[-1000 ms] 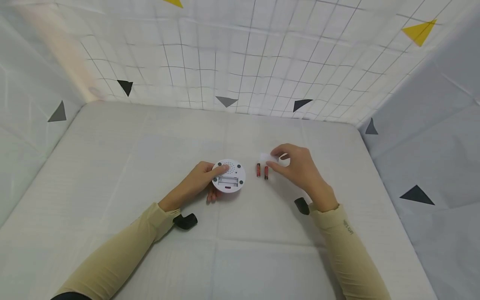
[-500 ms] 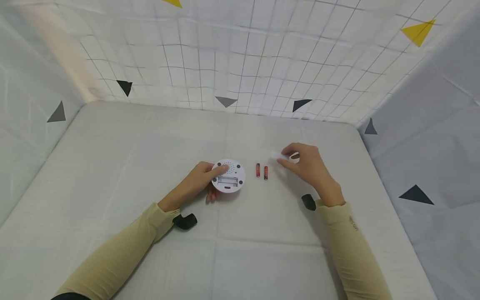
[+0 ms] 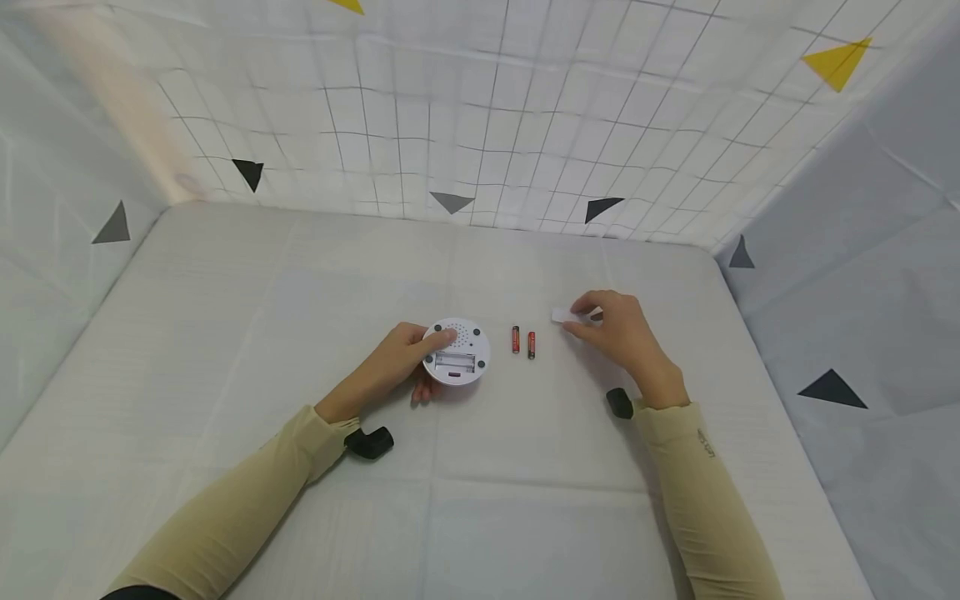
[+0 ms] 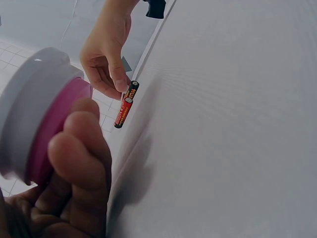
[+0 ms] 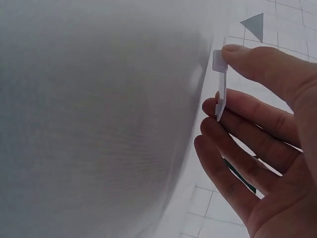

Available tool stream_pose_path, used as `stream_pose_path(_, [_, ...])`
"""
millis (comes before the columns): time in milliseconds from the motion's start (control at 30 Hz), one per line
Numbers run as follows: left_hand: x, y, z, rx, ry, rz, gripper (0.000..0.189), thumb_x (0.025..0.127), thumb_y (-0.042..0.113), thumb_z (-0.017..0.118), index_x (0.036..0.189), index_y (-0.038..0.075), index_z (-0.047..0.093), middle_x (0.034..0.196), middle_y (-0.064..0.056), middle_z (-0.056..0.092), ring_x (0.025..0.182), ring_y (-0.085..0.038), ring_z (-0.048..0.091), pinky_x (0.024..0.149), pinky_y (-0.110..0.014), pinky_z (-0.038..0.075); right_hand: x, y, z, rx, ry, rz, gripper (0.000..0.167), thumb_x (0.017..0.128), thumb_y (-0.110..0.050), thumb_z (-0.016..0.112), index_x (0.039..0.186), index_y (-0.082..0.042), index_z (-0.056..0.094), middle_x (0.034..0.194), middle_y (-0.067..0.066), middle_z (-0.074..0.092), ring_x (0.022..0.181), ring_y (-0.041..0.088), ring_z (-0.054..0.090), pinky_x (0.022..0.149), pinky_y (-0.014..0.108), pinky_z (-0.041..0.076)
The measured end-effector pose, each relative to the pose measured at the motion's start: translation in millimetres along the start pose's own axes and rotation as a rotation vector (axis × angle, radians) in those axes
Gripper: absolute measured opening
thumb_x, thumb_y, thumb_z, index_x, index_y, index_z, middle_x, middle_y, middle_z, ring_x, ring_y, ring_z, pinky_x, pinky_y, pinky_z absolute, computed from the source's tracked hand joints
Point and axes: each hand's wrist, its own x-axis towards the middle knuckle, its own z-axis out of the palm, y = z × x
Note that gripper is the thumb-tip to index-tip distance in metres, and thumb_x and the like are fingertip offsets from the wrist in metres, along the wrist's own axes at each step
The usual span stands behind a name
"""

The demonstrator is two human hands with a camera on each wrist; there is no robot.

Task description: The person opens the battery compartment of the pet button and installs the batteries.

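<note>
My left hand (image 3: 393, 362) grips a round white battery-powered device (image 3: 469, 381), thumb across its speaker holes. The underside faces up, with small dark feet and an uncovered battery compartment (image 3: 454, 362) that shows bare metal contacts. In the left wrist view a pink face shows on the far side of the device (image 4: 29, 104), close to my curled fingers (image 4: 79, 148). To the right, my right hand (image 3: 621, 337) pinches a thin white battery cover (image 3: 560, 316) low over the table. The right wrist view shows that cover (image 5: 222, 89) edge-on between thumb and fingers, its small tab visible.
Two red-and-black batteries, a left one (image 3: 515, 339) and a right one (image 3: 532, 345), lie side by side between the hands. A white cloth covers the table (image 3: 360, 275). Behind it stands a white grid-patterned sheet (image 3: 510, 125), with grey side walls (image 3: 862, 275) left and right.
My right hand has moved right, away from the batteries, carrying the battery cover, then dipped slightly toward the table. My left hand and the device have stayed in place.
</note>
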Motion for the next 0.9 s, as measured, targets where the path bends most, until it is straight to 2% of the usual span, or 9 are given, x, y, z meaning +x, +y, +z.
stream_pose_path(267, [0.4, 0.3, -0.1, 0.008, -0.006, 0.002, 0.050, 0.108, 0.044, 0.058, 0.093, -0.002, 0.072, 0.061, -0.016, 0.068, 0.041, -0.018, 0.058, 0.043, -0.029, 0.051, 2.1, 7, 2, 0.018, -0.028, 0.033, 0.026, 0.092, -0.016, 0.083, 0.112, -0.002, 0.074, 0.117, 0.018, 0.071, 0.111, 0.037, 0.069, 0.097, 0.052, 0.059])
stream_pose_path(433, [0.1, -0.4, -0.2, 0.016, -0.006, 0.008, 0.051, 0.108, 0.045, 0.059, 0.093, -0.002, 0.072, 0.062, -0.016, 0.069, 0.042, -0.018, 0.058, 0.043, -0.029, 0.051, 2.4, 10, 3, 0.036, -0.036, 0.017, 0.023, 0.092, -0.013, 0.082, 0.111, -0.001, 0.074, 0.117, 0.018, 0.071, 0.113, 0.037, 0.068, 0.098, 0.052, 0.059])
stream_pose_path(667, [-0.7, -3.4, 0.9, 0.018, -0.006, -0.006, 0.051, 0.107, 0.046, 0.059, 0.093, -0.001, 0.072, 0.063, -0.016, 0.069, 0.042, -0.019, 0.059, 0.043, -0.029, 0.052, -2.7, 5, 3, 0.006, -0.065, 0.031, 0.028, 0.097, -0.020, 0.078, 0.117, -0.002, 0.072, 0.123, 0.017, 0.070, 0.116, 0.036, 0.066, 0.100, 0.052, 0.058])
stream_pose_path(733, [-0.9, -3.8, 1.1, 0.017, -0.006, -0.007, 0.051, 0.107, 0.046, 0.059, 0.094, -0.001, 0.072, 0.063, -0.016, 0.070, 0.043, -0.019, 0.059, 0.044, -0.029, 0.052, -3.5, 2, 2, -0.008, -0.040, 0.016, 0.031, 0.096, -0.022, 0.079, 0.118, -0.001, 0.072, 0.125, 0.018, 0.070, 0.117, 0.036, 0.064, 0.099, 0.052, 0.058])
stream_pose_path(900, [-0.4, -1.6, 0.5, 0.017, 0.006, 0.008, 0.050, 0.108, 0.046, 0.058, 0.096, -0.001, 0.073, 0.064, -0.016, 0.070, 0.044, -0.019, 0.059, 0.044, -0.030, 0.052, -1.8, -7, 1, -0.018, 0.101, -0.053, 0.032, 0.095, -0.022, 0.080, 0.118, -0.001, 0.073, 0.124, 0.017, 0.071, 0.117, 0.036, 0.060, 0.095, 0.051, 0.059])
